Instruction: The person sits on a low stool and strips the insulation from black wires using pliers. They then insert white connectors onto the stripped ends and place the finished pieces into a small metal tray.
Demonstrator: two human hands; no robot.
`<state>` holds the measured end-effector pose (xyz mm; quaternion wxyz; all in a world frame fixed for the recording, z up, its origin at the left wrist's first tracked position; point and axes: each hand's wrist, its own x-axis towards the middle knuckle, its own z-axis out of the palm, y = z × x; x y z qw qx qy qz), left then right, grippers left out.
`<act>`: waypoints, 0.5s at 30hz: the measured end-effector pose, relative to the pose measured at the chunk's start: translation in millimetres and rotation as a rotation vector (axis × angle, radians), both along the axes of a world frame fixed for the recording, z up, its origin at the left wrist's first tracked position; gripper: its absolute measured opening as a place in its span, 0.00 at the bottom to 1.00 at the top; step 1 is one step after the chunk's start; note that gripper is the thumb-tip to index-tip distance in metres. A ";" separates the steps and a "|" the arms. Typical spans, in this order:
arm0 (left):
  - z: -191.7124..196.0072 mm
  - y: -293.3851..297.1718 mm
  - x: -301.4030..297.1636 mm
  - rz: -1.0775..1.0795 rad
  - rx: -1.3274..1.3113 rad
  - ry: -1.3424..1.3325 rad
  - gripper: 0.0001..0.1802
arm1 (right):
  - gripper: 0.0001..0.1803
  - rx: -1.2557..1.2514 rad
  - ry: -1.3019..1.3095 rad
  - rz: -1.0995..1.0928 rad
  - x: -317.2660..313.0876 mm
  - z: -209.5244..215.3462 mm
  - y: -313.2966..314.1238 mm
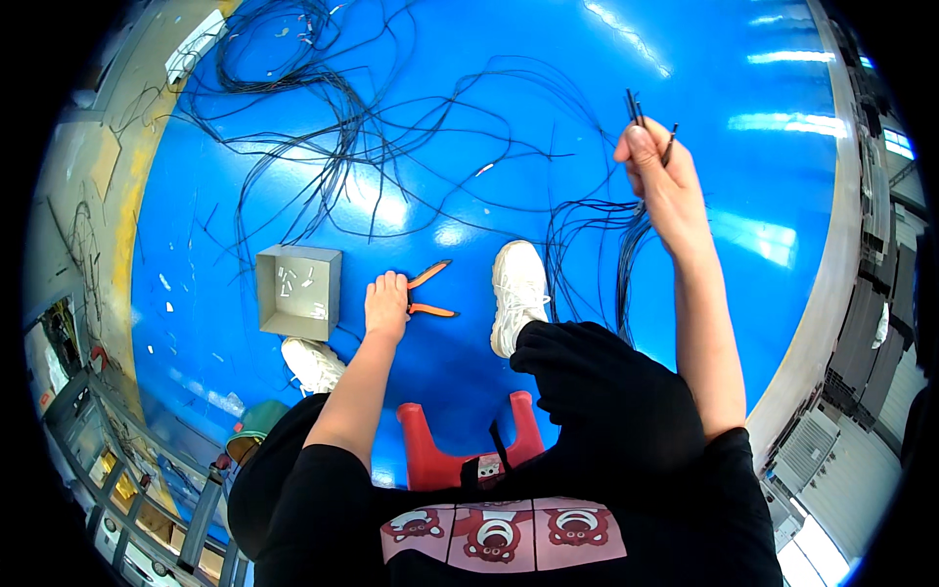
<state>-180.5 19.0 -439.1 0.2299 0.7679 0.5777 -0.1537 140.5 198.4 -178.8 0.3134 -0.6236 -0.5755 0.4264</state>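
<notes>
Your left hand [387,303] is low over the floor, its fingers curled around one end of an orange-handled tool [434,311]; the two handles spread apart in a V that points to the right. Your right hand [667,186] is raised farther forward and to the right, pinching a bundle of black wires [632,240] between thumb and fingers. A few short ends stick up past your fingertips, while the rest runs down beside your forearm to the floor.

Just left of your left hand stands a grey open box [334,293] with small white pieces inside. Your left white shoe [315,366] is just below that box, and your right white shoe [518,293] is planted between your hands. A red stool [424,440] shows between your legs. Farther ahead, a loose tangle of black wires [344,137] sprawls over the glossy blue floor [191,328], mostly toward the left.
</notes>
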 end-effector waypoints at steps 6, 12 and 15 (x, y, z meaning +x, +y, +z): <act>-2.2 12.5 -2.0 -0.032 -0.028 -0.064 0.31 | 0.18 -0.117 0.504 -0.090 17.1 -28.4 7.4; 3.1 13.1 1.1 -0.018 -0.035 -0.059 0.28 | 0.19 -0.026 0.654 -0.124 10.0 -25.2 9.2; -2.5 9.9 3.0 -0.085 -0.007 -0.001 0.21 | 0.20 -0.008 0.670 -0.112 10.3 -29.3 11.0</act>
